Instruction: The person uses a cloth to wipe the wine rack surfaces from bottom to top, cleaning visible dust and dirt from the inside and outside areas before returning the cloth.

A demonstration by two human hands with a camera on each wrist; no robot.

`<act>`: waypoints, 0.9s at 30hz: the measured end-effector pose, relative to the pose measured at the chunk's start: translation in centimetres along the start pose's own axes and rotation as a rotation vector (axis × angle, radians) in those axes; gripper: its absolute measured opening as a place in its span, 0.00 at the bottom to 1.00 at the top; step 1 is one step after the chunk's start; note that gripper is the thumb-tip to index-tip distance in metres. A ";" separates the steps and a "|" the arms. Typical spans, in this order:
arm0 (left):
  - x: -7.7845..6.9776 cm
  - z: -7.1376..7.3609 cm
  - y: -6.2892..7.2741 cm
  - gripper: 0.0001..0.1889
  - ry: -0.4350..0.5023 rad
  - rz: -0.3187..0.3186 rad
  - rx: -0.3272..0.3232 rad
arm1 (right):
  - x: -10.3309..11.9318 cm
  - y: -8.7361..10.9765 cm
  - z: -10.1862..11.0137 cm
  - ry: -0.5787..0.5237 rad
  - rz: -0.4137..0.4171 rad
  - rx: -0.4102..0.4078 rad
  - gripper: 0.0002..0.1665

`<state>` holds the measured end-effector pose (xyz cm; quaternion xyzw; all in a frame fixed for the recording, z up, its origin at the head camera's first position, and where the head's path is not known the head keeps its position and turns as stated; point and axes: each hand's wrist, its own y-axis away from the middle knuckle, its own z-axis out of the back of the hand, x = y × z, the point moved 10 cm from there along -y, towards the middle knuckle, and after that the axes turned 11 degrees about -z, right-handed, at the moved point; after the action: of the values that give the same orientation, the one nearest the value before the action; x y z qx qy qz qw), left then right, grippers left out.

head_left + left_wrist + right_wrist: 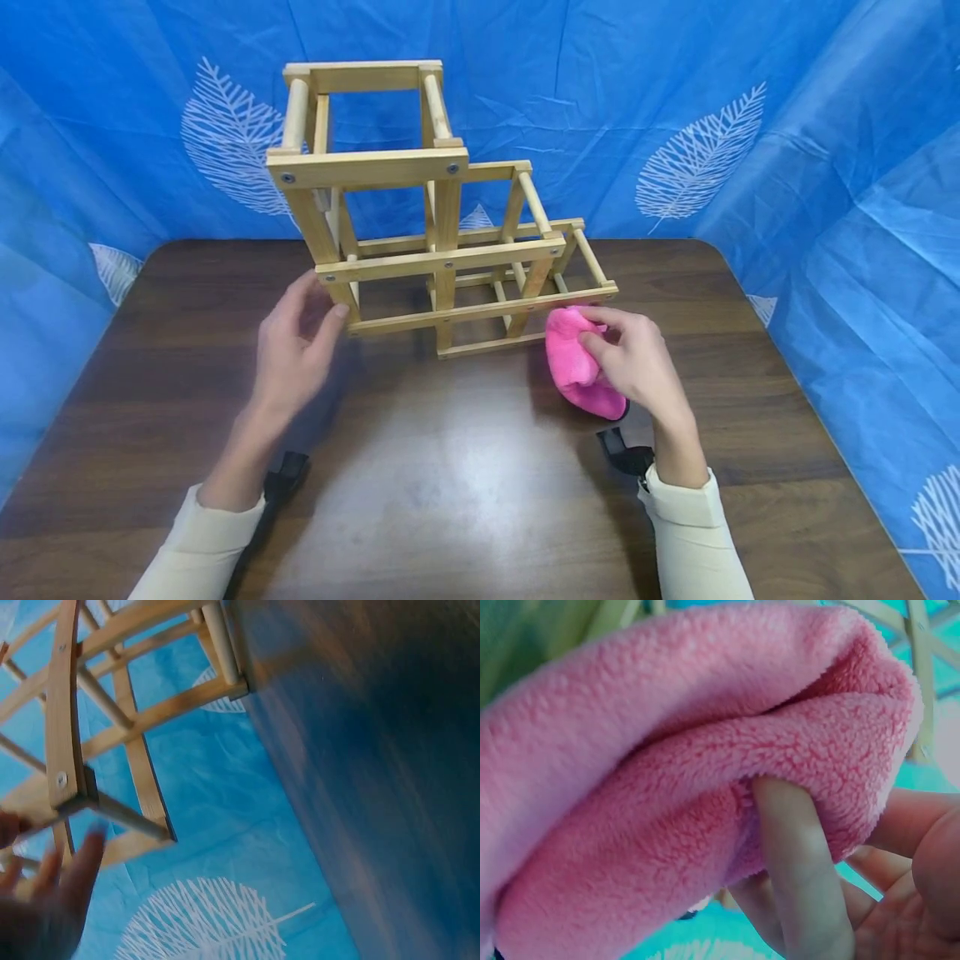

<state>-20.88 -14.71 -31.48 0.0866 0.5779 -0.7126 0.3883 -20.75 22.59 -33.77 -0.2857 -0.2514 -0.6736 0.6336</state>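
Note:
A stepped wooden rack point(450, 260) of light slats and round dowels stands on the table. At its lower left corner is my left hand point(288, 354), blurred, thumb and fingers apart around the end post. The left wrist view has those fingers point(79, 877) close to a rack corner; firm contact is unclear. My right hand point(637, 354) pinches a folded pink fluffy cloth point(572, 354) in front of the rack's low right end. In the right wrist view, one finger presses into a fold of the cloth point(667, 765), which hides part of the hand.
The dark wooden table point(450, 500) spreads in front of the rack, with a bright glare in its middle. Blue curtains point(585, 108) with white leaf prints hang behind and at both sides. Black wrist straps point(633, 458) sit near the light sleeves.

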 end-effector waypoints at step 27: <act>-5.4 -10.9 1.4 0.31 -0.727 -0.199 0.441 | 0.0 0.8 2.3 -0.033 0.013 -0.033 0.18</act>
<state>-19.80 -2.61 -32.83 -0.1454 0.2431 -0.8370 0.4681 -19.77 24.09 -32.14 -0.3089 -0.2489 -0.6686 0.6289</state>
